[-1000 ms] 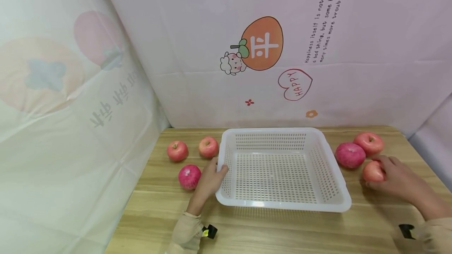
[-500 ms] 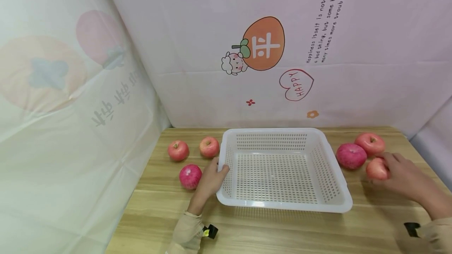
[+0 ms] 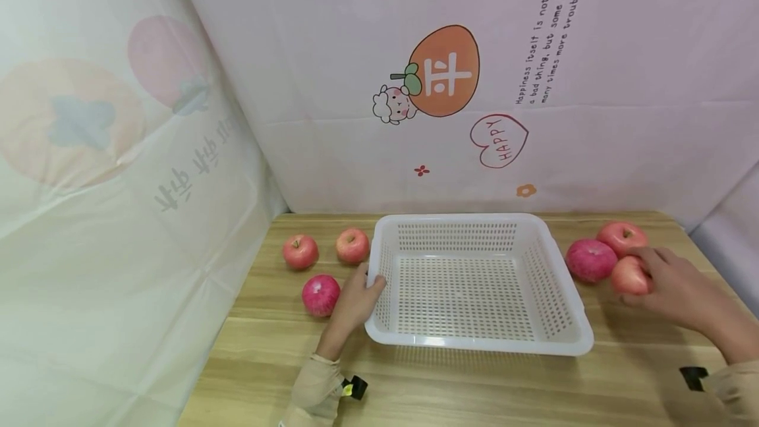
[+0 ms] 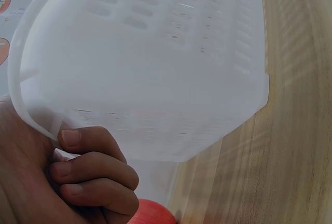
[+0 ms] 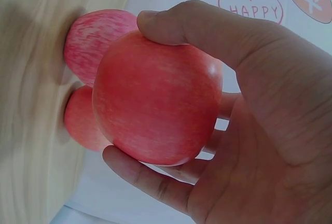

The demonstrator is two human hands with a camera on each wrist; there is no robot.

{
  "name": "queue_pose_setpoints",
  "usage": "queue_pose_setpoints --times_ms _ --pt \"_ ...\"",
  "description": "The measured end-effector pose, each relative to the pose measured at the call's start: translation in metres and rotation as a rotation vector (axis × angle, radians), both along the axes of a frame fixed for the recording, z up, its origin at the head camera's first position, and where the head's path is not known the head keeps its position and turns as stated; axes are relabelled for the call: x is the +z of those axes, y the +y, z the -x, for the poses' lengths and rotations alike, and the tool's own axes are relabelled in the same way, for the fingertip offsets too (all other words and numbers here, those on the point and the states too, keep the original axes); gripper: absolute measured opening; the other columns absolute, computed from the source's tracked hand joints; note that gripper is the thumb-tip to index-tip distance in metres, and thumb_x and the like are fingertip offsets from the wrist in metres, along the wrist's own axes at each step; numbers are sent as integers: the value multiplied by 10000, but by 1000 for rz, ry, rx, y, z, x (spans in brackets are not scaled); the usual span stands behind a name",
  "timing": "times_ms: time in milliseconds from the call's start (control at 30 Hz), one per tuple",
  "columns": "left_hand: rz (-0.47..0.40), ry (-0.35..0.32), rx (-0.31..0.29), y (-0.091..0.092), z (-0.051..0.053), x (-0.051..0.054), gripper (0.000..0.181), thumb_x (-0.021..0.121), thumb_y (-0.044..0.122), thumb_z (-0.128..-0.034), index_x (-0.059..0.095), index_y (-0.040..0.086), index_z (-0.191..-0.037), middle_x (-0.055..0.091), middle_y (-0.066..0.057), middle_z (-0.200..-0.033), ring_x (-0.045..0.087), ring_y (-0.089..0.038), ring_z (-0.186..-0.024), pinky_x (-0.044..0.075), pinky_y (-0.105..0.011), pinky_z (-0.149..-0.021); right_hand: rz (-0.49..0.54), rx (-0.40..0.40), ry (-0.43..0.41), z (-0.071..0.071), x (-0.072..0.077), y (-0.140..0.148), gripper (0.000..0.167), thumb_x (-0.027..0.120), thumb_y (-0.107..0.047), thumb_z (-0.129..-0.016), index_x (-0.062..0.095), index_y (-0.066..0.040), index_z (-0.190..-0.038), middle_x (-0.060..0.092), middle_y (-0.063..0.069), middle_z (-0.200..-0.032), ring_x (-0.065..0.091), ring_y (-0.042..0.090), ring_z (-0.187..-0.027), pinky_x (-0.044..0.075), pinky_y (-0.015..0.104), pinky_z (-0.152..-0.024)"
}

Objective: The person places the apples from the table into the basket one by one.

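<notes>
A white perforated plastic basket [image 3: 474, 346] stands in the middle of the wooden table [image 3: 474, 394], with nothing inside. My left hand [image 3: 354, 300] grips its left rim; in the left wrist view the fingers [image 4: 98, 169] curl under the edge. On the right, my right hand [image 3: 676, 292] holds a light red apple [image 5: 158, 97] between thumb and fingers, and in the right wrist view the apple appears off the table. Just behind that apple lie a pink-striped apple [image 3: 591, 260] and another red apple [image 3: 622, 237], close together.
Left of the basket lie two red apples [image 3: 300, 252] [image 3: 352, 246] and a deep pink apple [image 3: 321, 295], the last beside my left wrist. A printed cloth [image 3: 356, 170] hangs along the table's back edge, and another cloth [image 3: 118, 269] hangs on the left.
My right hand, holding the apple, has shifted slightly, and the apple now sits a little higher in view. The left hand keeps its grip on the basket, which has not visibly moved.
</notes>
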State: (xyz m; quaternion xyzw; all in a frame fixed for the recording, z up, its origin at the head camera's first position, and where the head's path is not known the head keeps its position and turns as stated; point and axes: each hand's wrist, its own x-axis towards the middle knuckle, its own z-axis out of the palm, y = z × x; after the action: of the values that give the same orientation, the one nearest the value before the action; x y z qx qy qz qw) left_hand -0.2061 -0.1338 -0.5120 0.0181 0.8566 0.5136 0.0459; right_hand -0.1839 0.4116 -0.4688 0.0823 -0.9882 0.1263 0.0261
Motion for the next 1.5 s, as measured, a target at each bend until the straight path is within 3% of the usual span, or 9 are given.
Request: queue_pose_setpoints --times_ms 233,467,867,1233,1500 --pt "-11 -4 -8 1 2 1 391 551 308 -1077 561 33 -1354 725 -162 -1005 748 -212 -803 623 -342 -650 -14 22 13 1 10 -4 989 939 -413 -761 448 147 -1411 496 474 -1296 587 636 -1070 515 713 -795" --pt "-20 -5 -11 2 2 3 387 543 304 -1083 560 38 -1363 726 -148 -998 745 -201 -808 624 -342 -662 -18 36 53 3 17 -8 939 950 -358 -734 482 139 -1379 520 450 -1280 633 583 -1004 533 663 -776" --pt "-25 -2 -3 2 0 -1 384 549 299 -1067 566 25 -1335 733 -191 -1007 747 -223 -812 622 -343 -660 -38 64 78 2 28 -21 899 955 -345 -726 517 141 -1344 539 445 -1279 612 614 -1046 516 690 -809" --pt "-29 -10 -7 2 -2 -1 427 546 304 -1075 546 38 -1408 736 -192 -1039 756 -253 -853 623 -344 -682 -31 111 136 4 28 -30 838 976 -309 -696 560 83 -1309 576 392 -1251 624 588 -1037 524 685 -804" --pt "-9 11 14 1 0 -1 389 566 303 -1057 574 23 -1327 724 -181 -998 737 -229 -827 608 -331 -670 -14 143 181 11 27 -37 795 978 -309 -673 621 81 -1267 573 318 -1268 617 550 -1059 515 659 -836"
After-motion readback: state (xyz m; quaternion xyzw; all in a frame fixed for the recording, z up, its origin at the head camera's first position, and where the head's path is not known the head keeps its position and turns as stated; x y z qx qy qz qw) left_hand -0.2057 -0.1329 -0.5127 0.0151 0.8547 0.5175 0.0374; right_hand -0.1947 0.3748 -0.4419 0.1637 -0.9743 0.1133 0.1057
